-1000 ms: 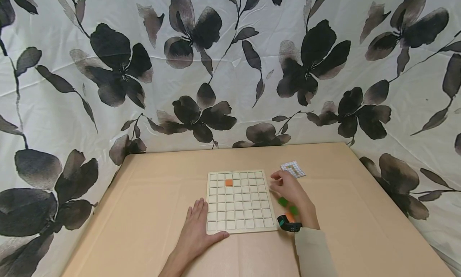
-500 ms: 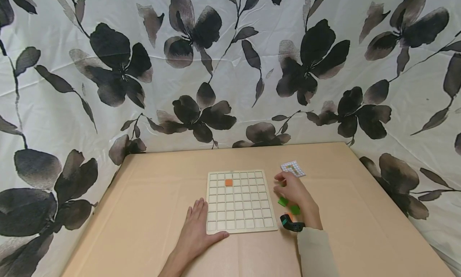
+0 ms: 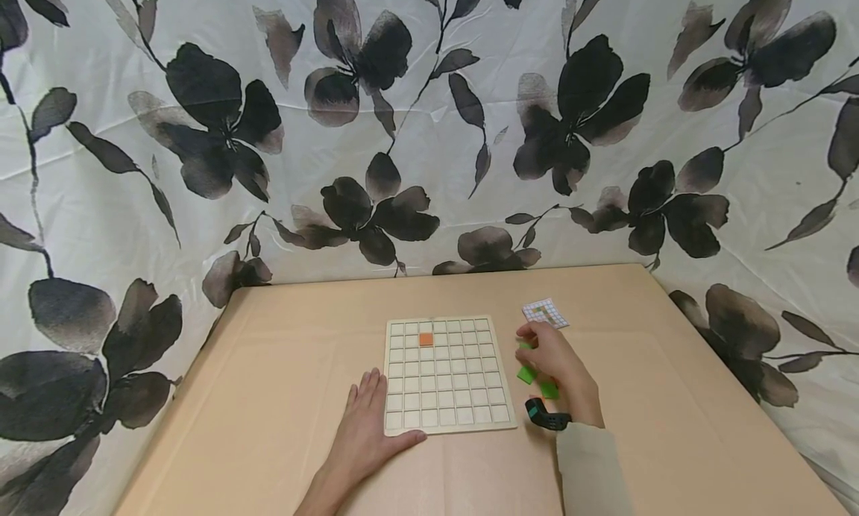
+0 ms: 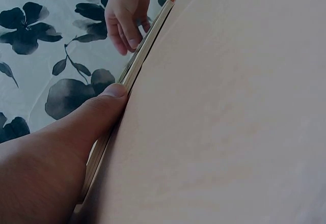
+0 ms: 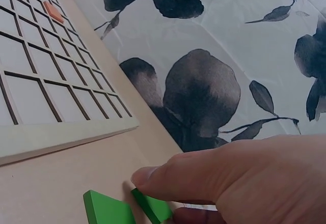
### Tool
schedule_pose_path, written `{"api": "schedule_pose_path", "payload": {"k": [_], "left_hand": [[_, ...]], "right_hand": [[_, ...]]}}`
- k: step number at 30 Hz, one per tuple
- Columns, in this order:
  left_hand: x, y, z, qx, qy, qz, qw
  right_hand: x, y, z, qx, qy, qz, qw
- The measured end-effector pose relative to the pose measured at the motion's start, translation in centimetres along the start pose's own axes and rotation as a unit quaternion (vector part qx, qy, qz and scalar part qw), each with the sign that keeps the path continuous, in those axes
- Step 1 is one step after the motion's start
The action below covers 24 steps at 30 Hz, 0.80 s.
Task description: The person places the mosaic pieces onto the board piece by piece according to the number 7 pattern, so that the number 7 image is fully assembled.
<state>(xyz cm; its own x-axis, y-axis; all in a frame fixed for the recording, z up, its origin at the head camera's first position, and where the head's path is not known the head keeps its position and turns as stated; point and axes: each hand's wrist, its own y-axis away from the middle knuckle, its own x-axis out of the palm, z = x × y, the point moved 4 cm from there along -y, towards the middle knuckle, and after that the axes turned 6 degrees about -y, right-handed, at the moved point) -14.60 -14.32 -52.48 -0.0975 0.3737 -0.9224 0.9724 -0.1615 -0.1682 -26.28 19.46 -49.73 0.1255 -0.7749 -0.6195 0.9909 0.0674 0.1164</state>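
Observation:
A pale wooden grid board [image 3: 396, 426] lies flat on the tan table, with one orange tile [image 3: 426, 339] seated in a cell near its far left. My left hand [image 3: 365, 415] rests flat on the table, its thumb [image 4: 104, 109] pressed against the board's near edge [image 4: 145, 51]. My right hand [image 3: 546, 359] is curled over a few green tiles [image 3: 526, 374] just right of the board. In the right wrist view the thumb [image 5: 204, 175] and a finger below it pinch one green tile [image 5: 153, 207], with another green tile [image 5: 107, 210] beside it. The board's corner [image 5: 66, 137] is to their left.
A small printed pattern card [image 3: 545, 313] lies on the table beyond my right hand. A black band [image 3: 543, 417] sits on the right wrist. Floral cloth [image 3: 429, 128] hangs close behind and along both sides of the table.
My right hand has shifted a little to the right, away from the board, and closed over the green tiles. The left hand, the board and the orange tile have stayed put.

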Motion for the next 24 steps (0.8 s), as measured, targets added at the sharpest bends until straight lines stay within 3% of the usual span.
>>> {"api": "schedule_pose_path", "payload": {"k": [10,24], "left_hand": [[0.16,0.02,0.04,-0.002,-0.003,0.003,1.0000],[0.06,-0.04,-0.09,0.000,-0.005,0.001,1.0000]], "right_hand": [[-0.01,0.19,-0.56,0.022,0.000,0.002,0.9998],[-0.32,0.13,-0.50,0.010,0.025,-0.001,0.9996]]}}
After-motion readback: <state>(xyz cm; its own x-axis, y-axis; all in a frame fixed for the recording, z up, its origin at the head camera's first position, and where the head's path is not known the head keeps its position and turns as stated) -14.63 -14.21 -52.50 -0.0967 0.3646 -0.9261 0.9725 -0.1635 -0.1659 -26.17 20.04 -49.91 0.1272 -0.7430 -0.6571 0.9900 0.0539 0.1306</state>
